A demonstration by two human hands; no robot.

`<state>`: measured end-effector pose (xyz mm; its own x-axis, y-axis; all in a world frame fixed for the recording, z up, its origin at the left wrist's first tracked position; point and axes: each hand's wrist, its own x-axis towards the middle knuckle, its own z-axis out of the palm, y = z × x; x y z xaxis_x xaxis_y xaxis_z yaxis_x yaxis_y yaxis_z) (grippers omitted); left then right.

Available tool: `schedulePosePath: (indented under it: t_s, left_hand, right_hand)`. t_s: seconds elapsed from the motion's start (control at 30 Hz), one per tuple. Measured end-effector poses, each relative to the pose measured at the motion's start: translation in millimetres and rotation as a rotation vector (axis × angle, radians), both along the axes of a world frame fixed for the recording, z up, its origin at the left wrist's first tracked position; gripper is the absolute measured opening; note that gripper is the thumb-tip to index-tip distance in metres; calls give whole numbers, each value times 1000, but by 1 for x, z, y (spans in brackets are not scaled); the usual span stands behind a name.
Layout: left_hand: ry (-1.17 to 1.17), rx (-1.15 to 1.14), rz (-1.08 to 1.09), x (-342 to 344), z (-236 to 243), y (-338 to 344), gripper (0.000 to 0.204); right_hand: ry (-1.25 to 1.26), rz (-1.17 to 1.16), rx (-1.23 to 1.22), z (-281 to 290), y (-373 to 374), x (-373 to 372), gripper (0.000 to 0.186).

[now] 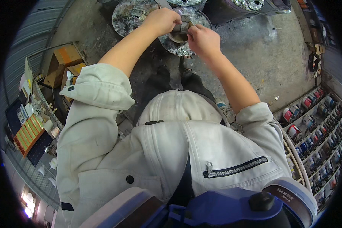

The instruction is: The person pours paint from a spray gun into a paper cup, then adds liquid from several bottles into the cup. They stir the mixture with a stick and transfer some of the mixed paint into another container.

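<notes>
My left hand (162, 21) is closed, with its fingertips pinching the edge of a flat grey scraper-like plate (185, 25). The plate stands over a small round can (177, 38) with a greyish inside. From the other side, my right hand (206, 41) has its fingers pressed together at the plate's lower end and the can's rim. What exactly those fingers grip is too small to tell. Under the can, a round drum top (171, 47) is crusted with silvery, paint-like residue.
Another crusted drum top (130, 17) stands to the left, and a large dark drum (228, 10) lies beyond on the right. Cardboard boxes (66, 57) are at the left. Shelves of cans (311, 129) line the right. A blue respirator (228, 209) fills the lower edge.
</notes>
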<state>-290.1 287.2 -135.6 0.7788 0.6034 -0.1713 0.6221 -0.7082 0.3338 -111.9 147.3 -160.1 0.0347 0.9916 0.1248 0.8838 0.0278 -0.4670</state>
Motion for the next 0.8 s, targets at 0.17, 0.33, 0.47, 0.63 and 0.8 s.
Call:
schedulePosePath:
  t_s: [0.17,0.33,0.47,0.63,0.8]
  left_hand:
    - [23,8,19,-5,-5,4,22]
    - [15,15,-21,-9,-6,8,22]
    - [-3,15,-25,-9,-3,8,21]
    - [62,13,-24,-5,1,6,20]
    - [47,16,-42,-6,2,6,23]
  right_hand:
    - [6,-11,46,16,1,27,10]
    - [8,41,69,13,12,22,9]
    - [60,33,140,11,9,29,9]
    - [1,71,84,15,14,29,12]
    - [48,90,225,25,10,47,13]
